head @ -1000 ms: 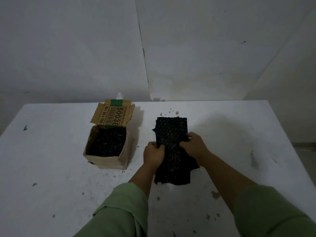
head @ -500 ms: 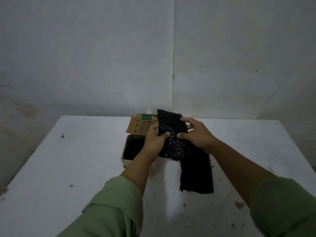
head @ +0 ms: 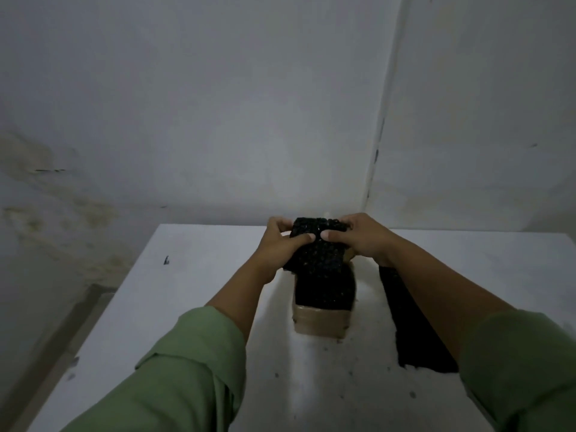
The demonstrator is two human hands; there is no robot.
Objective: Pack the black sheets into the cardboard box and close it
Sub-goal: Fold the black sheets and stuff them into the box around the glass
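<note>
Black sheet (head: 316,244), bumpy, between both hands (head: 324,241)

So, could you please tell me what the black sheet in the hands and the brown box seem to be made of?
Black bumpy sheet: probably bubble-wrap-like plastic, with glinting raised dots. Brown open box: matte corrugated cardboard, judging by its dull tan wall.
</note>
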